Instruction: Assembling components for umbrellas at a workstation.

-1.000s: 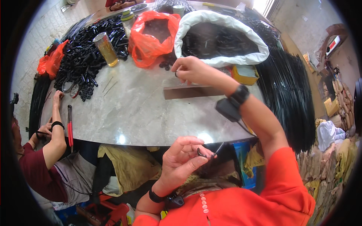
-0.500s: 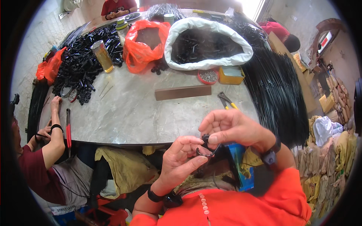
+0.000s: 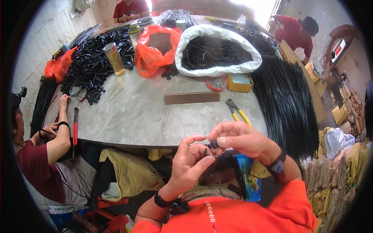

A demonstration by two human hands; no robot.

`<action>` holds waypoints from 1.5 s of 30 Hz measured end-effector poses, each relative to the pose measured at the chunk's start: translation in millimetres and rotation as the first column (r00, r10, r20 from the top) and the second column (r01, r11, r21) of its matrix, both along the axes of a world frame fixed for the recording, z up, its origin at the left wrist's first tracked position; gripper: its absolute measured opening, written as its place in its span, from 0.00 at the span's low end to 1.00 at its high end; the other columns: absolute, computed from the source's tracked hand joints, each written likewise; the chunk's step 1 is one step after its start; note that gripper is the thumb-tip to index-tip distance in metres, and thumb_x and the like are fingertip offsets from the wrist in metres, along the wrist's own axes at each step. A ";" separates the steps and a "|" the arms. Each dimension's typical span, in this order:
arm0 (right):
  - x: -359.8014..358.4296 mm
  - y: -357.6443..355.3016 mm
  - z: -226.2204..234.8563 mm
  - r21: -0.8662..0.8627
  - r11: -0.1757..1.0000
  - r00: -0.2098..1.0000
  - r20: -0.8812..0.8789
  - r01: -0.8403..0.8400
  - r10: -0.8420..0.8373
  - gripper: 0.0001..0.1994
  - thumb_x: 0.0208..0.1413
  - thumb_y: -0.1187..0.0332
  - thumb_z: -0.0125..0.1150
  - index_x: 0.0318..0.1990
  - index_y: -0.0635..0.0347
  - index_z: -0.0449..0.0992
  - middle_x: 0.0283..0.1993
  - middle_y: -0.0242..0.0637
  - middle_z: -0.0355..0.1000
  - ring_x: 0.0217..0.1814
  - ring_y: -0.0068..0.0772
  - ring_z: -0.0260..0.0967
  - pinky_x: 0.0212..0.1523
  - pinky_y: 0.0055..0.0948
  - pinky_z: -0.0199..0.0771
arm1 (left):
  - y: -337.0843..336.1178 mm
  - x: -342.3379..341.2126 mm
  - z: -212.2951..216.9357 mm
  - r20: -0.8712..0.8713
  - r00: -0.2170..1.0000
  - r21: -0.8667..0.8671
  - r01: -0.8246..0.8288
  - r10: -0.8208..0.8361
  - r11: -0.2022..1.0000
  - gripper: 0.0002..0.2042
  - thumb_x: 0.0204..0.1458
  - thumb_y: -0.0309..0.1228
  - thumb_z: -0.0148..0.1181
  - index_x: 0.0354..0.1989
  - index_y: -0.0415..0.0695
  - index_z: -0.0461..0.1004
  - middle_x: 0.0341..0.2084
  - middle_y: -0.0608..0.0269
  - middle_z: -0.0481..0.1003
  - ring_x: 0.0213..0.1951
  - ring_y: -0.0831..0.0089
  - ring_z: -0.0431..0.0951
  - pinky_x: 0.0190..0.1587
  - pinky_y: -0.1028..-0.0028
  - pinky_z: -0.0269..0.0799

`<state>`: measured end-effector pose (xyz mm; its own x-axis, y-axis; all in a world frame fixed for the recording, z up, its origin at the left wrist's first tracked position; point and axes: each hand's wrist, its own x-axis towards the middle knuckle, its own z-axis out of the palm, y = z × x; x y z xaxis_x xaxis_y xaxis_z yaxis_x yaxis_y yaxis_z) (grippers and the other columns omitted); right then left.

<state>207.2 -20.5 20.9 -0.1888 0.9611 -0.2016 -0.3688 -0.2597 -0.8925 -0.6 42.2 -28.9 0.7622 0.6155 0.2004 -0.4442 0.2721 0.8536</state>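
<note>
Just past the table's near edge, my two hands meet over a small black part [image 3: 213, 145] with a thin curved strip [image 3: 213, 155] looping below it. My right hand [image 3: 246, 140] pinches the round black piece between thumb and fingers. The strip's end is closed between the thumb and fingers of my left hand [image 3: 190, 159]. My fingertips cover some of the part, so its full shape is hidden. Beyond my right hand, cutting pliers with yellow handles [image 3: 238, 112] lie on the grey table [image 3: 132, 120].
A brown bar [image 3: 192, 98] lies mid-table. Behind it stand a red dish of small metal bits [image 3: 217, 83], a yellow box [image 3: 239, 84], a white sack [image 3: 179, 58] of black pieces and a red bag [image 3: 149, 64]. Long black strands [image 3: 289, 101] heap right. A co-worker [image 3: 42, 167] sits left.
My hands have stayed together on the black part, with its round piece shifting slightly lower. The view has tilted a little. At the far right, a person has straightened up.
</note>
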 end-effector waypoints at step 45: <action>7.0 7.4 0.1 0.018 1.000 1.000 0.024 -0.001 0.001 0.15 0.62 0.68 0.62 0.53 0.65 0.73 0.41 0.32 0.76 0.41 0.20 0.74 0.45 0.23 0.76 | 1.6 -1.6 1.0 -0.051 0.996 -0.005 -0.068 0.067 0.998 0.23 0.57 0.17 0.61 0.59 0.36 0.58 0.36 0.54 0.76 0.39 0.71 0.78 0.46 0.72 0.75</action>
